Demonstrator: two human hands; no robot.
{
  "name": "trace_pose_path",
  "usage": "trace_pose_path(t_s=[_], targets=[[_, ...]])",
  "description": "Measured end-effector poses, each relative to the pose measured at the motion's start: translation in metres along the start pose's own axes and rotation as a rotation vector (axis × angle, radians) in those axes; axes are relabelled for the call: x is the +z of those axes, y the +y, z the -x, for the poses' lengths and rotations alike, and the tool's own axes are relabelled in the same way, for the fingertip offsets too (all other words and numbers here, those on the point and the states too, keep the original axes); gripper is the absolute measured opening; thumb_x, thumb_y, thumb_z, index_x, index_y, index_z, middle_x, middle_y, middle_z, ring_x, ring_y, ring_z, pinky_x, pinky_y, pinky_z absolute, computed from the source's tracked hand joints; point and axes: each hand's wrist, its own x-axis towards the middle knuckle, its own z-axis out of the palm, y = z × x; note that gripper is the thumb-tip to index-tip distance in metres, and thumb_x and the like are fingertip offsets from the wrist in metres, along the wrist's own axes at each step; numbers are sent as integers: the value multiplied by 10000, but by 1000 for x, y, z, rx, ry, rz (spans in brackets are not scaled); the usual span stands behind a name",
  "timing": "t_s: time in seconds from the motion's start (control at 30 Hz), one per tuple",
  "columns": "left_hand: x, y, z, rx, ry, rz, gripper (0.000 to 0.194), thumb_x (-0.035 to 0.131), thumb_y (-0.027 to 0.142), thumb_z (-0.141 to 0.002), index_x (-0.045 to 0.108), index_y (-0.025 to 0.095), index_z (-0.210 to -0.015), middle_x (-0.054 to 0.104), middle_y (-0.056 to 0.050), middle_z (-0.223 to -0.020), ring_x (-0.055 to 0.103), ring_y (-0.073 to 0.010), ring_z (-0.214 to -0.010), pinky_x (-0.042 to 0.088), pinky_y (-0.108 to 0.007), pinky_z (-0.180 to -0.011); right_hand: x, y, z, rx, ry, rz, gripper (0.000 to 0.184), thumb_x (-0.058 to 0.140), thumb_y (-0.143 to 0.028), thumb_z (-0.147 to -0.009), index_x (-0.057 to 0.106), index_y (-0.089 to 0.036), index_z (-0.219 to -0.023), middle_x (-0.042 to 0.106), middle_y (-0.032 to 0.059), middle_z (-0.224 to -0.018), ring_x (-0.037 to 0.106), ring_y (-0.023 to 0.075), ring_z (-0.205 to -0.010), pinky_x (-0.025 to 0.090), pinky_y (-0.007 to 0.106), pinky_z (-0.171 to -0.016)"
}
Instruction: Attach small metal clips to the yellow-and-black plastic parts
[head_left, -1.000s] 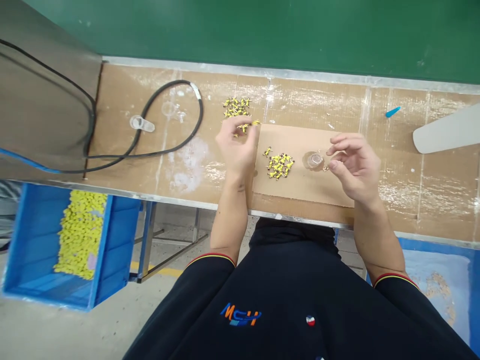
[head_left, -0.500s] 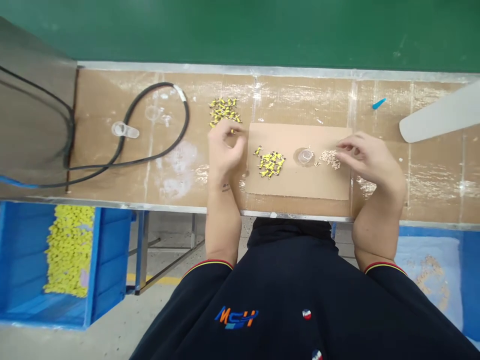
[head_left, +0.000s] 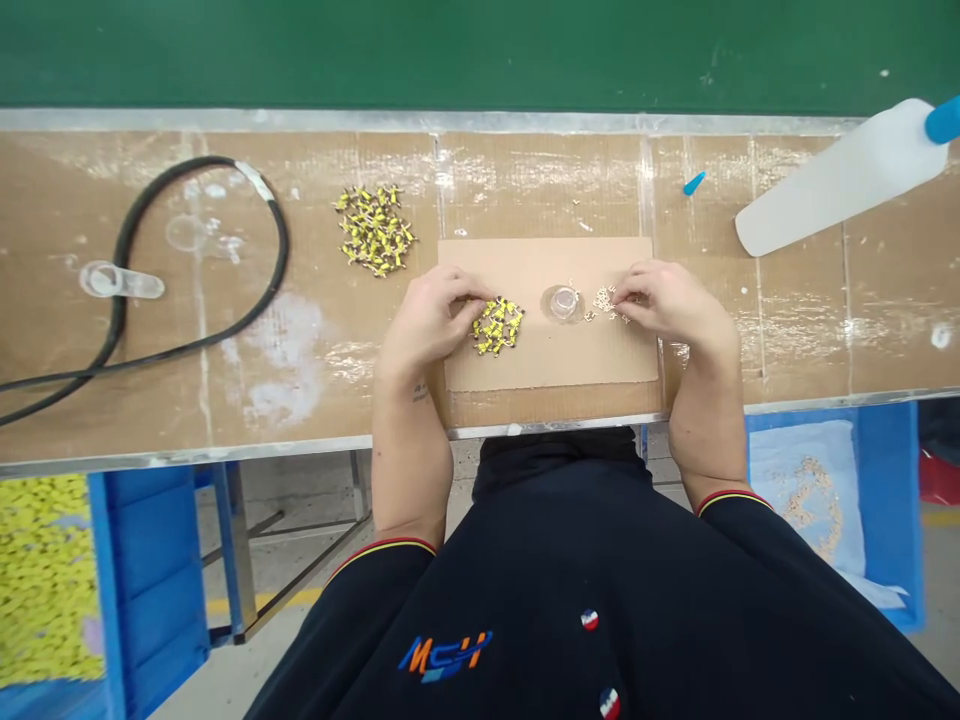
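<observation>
Yellow-and-black small parts [head_left: 497, 326] lie in a loose heap on a cardboard sheet [head_left: 547, 265], right at the fingertips of my left hand [head_left: 427, 320]. That hand is curled over, its fingers [head_left: 466, 300] at the edge of the heap, and I cannot tell whether they pinch anything. My right hand [head_left: 675, 305] comes in from the other side, with its fingers bent down at a small scatter of pale bits [head_left: 606, 300] on the same sheet. I cannot tell whether anything sits between those fingertips either. My hands are apart, with a clear plastic cup [head_left: 564, 303] on the sheet between them, just beside the pale bits.

Off the sheet, on the cardboard-covered bench [head_left: 540, 180], a second heap [head_left: 375, 230] of the yellow parts lies to my left. Farther left, a black cable [head_left: 283, 250] loops around a clear plastic scoop [head_left: 120, 281]. To my right are a small blue piece [head_left: 694, 183] and a white plastic paddle [head_left: 832, 180]. Below the bench edge, a blue crate [head_left: 146, 570] holds a mass of yellow pieces [head_left: 45, 580], and a blue tray [head_left: 889, 500] holds paper with pale scraps [head_left: 810, 505].
</observation>
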Motion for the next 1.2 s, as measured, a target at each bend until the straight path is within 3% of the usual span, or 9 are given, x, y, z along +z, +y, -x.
trace_pose_path(t_s=[0.23,0.4,0.67,0.8,0.93,1.07,1.2], targets=[[0,11,0,-14,40,-4,238,600,209,-916,759,207,-1092,761,-61,-1005,690,-205,-897,575,-361,-897,-7,8,4,-81,95,-114,107,668,-217,-886,743,-228,-811,747,65,-842,669,240,-813,502,383,-772],[0,16,0,-29,69,-8,267,567,185,-931,757,177,-1119,760,-67,-999,693,-192,-916,569,-341,-929,-12,3,8,-82,235,-217,93,649,-197,-886,728,-237,-857,756,24,-823,633,180,-683,506,342,-675],[1,18,1,-11,-6,-25,263,556,157,-910,776,165,-1054,789,-87,-1060,717,-216,-1003,562,-352,-967,-2,-18,2,-196,483,-364,112,685,-158,-856,729,-249,-807,759,-6,-781,659,157,-661,550,328,-649],[2,22,1,19,14,-37,294,526,127,-920,772,158,-1078,778,-91,-1076,711,-219,-1034,558,-366,-985,3,-19,0,-204,555,-456,76,752,-183,-845,752,-255,-819,762,-11,-773,684,160,-681,571,333,-643],[1,20,1,54,106,5,274,558,119,-914,771,177,-1075,752,-63,-1017,692,-188,-966,564,-344,-931,8,-18,-2,-180,600,-535,112,810,-243,-844,805,-269,-953,796,-3,-848,709,163,-707,601,341,-653],[2,16,0,81,286,72,223,588,136,-925,776,224,-1008,688,-31,-954,659,-160,-915,569,-342,-883,9,-24,-5,-225,604,-606,52,775,-286,-920,826,-292,-931,801,6,-874,742,177,-802,608,348,-692],[11,21,-2,117,420,332,105,644,248,-960,744,229,-938,637,-31,-945,661,-131,-840,577,-300,-751,10,-32,-5,-203,599,-732,94,784,-367,-937,806,-282,-906,786,2,-842,736,166,-790,608,336,-686]])
